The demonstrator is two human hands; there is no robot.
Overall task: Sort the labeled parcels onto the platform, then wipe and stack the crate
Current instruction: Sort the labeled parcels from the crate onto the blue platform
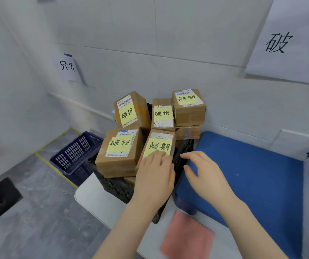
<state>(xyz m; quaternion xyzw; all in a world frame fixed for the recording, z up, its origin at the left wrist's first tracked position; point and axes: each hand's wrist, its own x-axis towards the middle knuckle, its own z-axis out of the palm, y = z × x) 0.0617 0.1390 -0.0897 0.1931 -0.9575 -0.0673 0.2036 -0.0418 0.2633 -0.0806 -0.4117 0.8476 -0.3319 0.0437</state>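
On the white bench, against the wall, we find the black lattice crate, heaped above its rim with cardboard parcels, most of them carrying a yellow handwritten note. We count five notes in view. The front-left parcel, the rear-left parcel and the middle parcel read 破损. The front-right parcel and the rear-right parcel read 超期.

Just beside the crate, on its right, lies the blue platform.

Our left hand lies flat on the near end of the front-right parcel, fingers straight, tips on the lower edge of its note. Our right hand hovers near it, over the crate's right rim, fingers spread and relaxed, gripping nothing.

A pink cloth lies on the bench in front of the platform. A dark blue basket stands on the floor, left of the bench.
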